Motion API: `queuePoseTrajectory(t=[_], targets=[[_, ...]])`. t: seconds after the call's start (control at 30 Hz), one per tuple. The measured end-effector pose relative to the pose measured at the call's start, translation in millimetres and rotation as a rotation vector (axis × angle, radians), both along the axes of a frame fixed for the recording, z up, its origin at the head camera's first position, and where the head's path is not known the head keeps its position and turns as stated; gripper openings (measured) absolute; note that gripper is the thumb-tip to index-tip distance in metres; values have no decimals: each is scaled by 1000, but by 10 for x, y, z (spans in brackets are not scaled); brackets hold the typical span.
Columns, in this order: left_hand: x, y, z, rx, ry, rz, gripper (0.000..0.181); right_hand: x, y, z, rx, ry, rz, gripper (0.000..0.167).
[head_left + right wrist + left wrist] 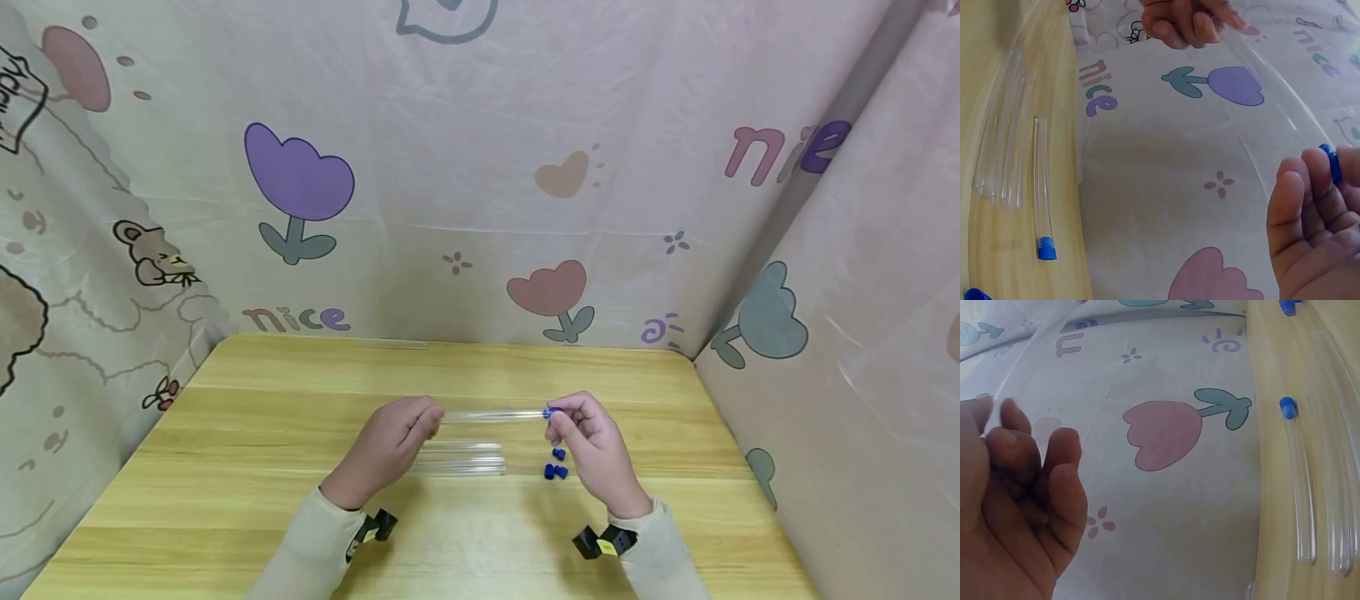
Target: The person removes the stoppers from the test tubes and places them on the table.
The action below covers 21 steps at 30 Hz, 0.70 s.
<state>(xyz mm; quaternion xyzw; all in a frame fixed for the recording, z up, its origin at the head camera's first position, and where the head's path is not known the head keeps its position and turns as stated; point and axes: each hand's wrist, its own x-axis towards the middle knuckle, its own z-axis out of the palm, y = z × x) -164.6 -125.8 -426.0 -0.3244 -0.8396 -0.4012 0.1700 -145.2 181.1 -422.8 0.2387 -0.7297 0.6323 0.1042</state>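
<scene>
A clear test tube (491, 416) is held level above the table between both hands. My left hand (396, 437) pinches its left end between thumb and fingers. At the tube's right end is a blue cap (550, 413), which my right hand (597, 454) pinches with thumb and fingertips. The right wrist view shows this cap (1332, 164) at the tube's mouth; how far it is seated cannot be told. In the left wrist view the left hand (1029, 500) has curled fingers, and the held tube is out of sight.
Several uncapped clear tubes (465, 469) lie side by side on the wooden table (187, 467). Three blue caps (550, 472) sit right of them. Another tube, capped blue (1042, 181), lies farther back. A patterned curtain (450, 167) hangs behind and along both sides.
</scene>
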Motion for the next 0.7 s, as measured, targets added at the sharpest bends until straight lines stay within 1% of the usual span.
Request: queuePoseTrajectory(t=[0.1, 0.17, 0.27, 0.37, 0.43, 0.5, 0.57, 0.7], targets=[[-7, -8, -15, 47, -16, -15, 31, 8, 1, 1, 7, 55, 42, 15], [-9, -13, -20, 65, -14, -10, 24, 9, -2, 5, 2, 59, 60, 14], [2, -12, -3, 88, -23, 4, 13, 10, -7, 13, -19, 20, 66, 10], [24, 0, 35, 117, -34, 6, 17, 12, -4, 18, -50, -49, 43, 14], [35, 11, 60, 128, -23, 8, 21, 12, -1, 20, -85, -92, 26, 19], [34, 21, 70, 119, 0, 15, 22, 11, -3, 23, -114, -122, 6, 23], [29, 31, 70, 89, 24, 22, 23, 9, -10, 26, -130, -144, -15, 25], [24, 43, 60, 11, 59, 26, 21, 5, -29, 33, -112, -171, -63, 28]])
